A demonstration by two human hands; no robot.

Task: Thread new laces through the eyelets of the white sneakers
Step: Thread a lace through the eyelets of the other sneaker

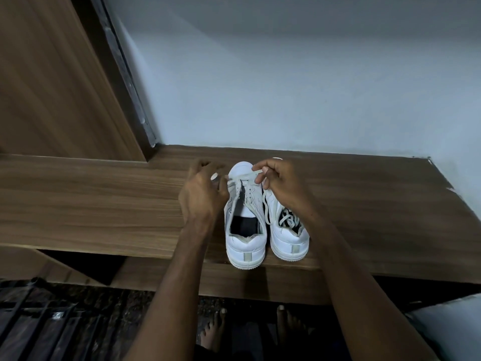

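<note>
We see two white sneakers standing side by side on a wooden shelf [104,199], heels toward us and hanging slightly over its near edge, toes pointing toward 12 o'clock at a pale wall [286,87]. The left sneaker [243,230] has its tongue open and only its front eyelets threaded; a pale lace [243,177] crosses over the toe end. Our right hand [279,186] sits at 1 o'clock from this shoe, thumb and forefinger pinching one end of that lace and drawing it up and across to the right. Our left hand [203,191] is at 10 o'clock from the shoe, fingers curled, its fingertips closed on the other end of the lace just beside the shoe's left row of eyelets. The right sneaker [287,235] touches the first along its inner side, and a loose lace lies bundled in its opening, with one loop trailing over its inner edge. At 9 o'clock a wooden door [52,87] rises behind the shelf. At 6 o'clock, below the shelf, we see two bare feet [216,332] on a dark floor.
</note>
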